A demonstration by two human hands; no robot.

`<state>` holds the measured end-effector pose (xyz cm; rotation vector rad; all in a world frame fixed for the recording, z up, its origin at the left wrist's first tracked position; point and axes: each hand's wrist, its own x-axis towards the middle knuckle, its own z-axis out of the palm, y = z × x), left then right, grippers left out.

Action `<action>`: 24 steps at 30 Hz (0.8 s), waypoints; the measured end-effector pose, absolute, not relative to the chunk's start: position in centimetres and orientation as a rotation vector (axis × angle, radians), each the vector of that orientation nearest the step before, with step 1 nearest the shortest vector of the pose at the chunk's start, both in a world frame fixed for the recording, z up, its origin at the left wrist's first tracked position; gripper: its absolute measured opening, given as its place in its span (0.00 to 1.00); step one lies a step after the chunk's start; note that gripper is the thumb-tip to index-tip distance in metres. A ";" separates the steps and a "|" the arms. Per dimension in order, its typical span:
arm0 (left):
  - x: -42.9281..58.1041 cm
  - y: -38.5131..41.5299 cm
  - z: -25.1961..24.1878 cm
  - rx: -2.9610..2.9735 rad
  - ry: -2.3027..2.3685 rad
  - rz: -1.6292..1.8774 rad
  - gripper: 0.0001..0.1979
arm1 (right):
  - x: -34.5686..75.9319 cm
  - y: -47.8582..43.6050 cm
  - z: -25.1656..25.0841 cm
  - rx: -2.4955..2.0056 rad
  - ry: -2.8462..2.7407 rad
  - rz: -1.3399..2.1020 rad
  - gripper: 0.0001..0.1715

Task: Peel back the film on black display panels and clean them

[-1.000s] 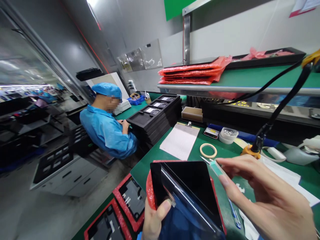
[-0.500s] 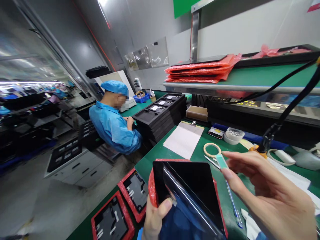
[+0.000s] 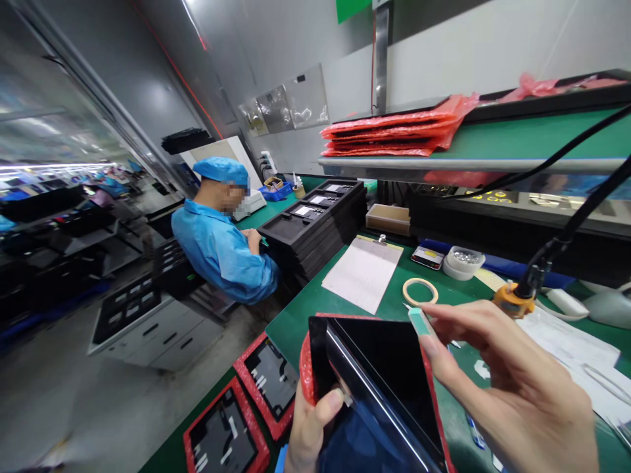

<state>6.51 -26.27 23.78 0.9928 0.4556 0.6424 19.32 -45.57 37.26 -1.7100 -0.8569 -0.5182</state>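
My left hand (image 3: 315, 424) is closed on the near left edge of a black display panel (image 3: 394, 348), which lies tilted over red bubble wrap (image 3: 306, 374). A clear protective film (image 3: 369, 384), curled back in a shiny fold, covers the panel's near part; my left thumb presses on the film's edge. Between thumb and fingertips, my right hand (image 3: 517, 381) pinches a small green-and-white strip (image 3: 419, 322) at the panel's upper right corner. Whether the strip touches the panel I cannot tell.
Two panels on red bubble wrap (image 3: 273, 381) lie to the left. Beyond my hands are a clipboard (image 3: 362, 272), a tape roll (image 3: 420, 283) and a white round tub (image 3: 462, 264). A co-worker in blue (image 3: 221, 243) sits left of stacked black trays (image 3: 315, 230). A shelf (image 3: 532, 141) overhangs the bench.
My right hand has moved left with the green-and-white strip, bringing it to the panel's upper right corner. The panel and my left hand have shifted slightly right in view.
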 end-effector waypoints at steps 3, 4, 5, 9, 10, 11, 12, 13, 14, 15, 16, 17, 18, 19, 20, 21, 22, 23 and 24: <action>6.7 -26.8 23.8 0.926 0.459 0.654 0.42 | 19.4 -45.9 37.1 -1.731 -0.798 -0.546 0.11; 6.9 -27.1 23.9 0.888 0.470 0.665 0.44 | 19.4 -46.0 37.2 -1.740 -0.789 -0.558 0.11; 7.0 -27.5 24.2 0.852 0.480 0.664 0.45 | 19.4 -46.2 37.3 -1.734 -0.796 -0.584 0.10; 7.4 -28.3 25.4 0.764 0.477 0.572 0.34 | 19.6 -46.6 37.7 -1.756 -0.878 -0.620 0.10; 7.4 -28.4 25.7 0.744 0.476 0.550 0.31 | 19.7 -46.6 37.8 -1.756 -0.914 -0.642 0.09; 7.5 -28.4 26.0 0.733 0.478 0.526 0.28 | 19.8 -46.7 37.8 -1.772 -0.951 -0.640 0.10; 7.5 -28.3 26.3 0.732 0.478 0.498 0.27 | 20.0 -46.8 37.8 -1.779 -0.988 -0.642 0.11; 7.6 -28.3 26.5 0.741 0.476 0.471 0.27 | 20.1 -46.8 37.7 -1.769 -1.019 -0.654 0.12; 7.6 -28.3 26.6 0.754 0.471 0.450 0.28 | 20.2 -46.9 37.7 -1.760 -1.041 -0.652 0.14; 7.7 -28.2 26.7 0.766 0.463 0.435 0.29 | 20.2 -46.9 37.6 -1.756 -1.058 -0.640 0.16; 7.7 -28.2 26.7 0.772 0.454 0.423 0.29 | 20.3 -47.0 37.6 -1.751 -1.064 -0.628 0.17; 7.7 -28.1 26.6 0.769 0.446 0.417 0.29 | 20.3 -47.1 37.6 -1.745 -1.061 -0.612 0.18; 7.7 -28.1 26.5 0.761 0.443 0.411 0.27 | 20.2 -47.2 37.6 -1.739 -1.056 -0.598 0.19; 7.7 -28.0 26.3 0.752 0.443 0.403 0.26 | 20.2 -47.3 37.6 -1.741 -1.054 -0.572 0.20; 7.6 -27.9 26.1 0.751 0.445 0.393 0.24 | 20.2 -47.3 37.7 -1.739 -1.047 -0.561 0.21; 7.6 -27.8 25.9 0.759 0.447 0.384 0.23 | 20.3 -47.4 37.7 -1.725 -1.051 -0.566 0.21; 7.6 -27.7 25.7 0.775 0.449 0.375 0.22 | 20.4 -47.4 37.8 -1.712 -1.073 -0.578 0.22; 7.6 -27.6 25.5 0.795 0.449 0.366 0.23 | 20.6 -47.3 37.8 -1.705 -1.110 -0.589 0.21; 7.6 -27.5 25.4 0.813 0.449 0.359 0.24 | 20.9 -47.2 37.7 -1.699 -1.146 -0.611 0.20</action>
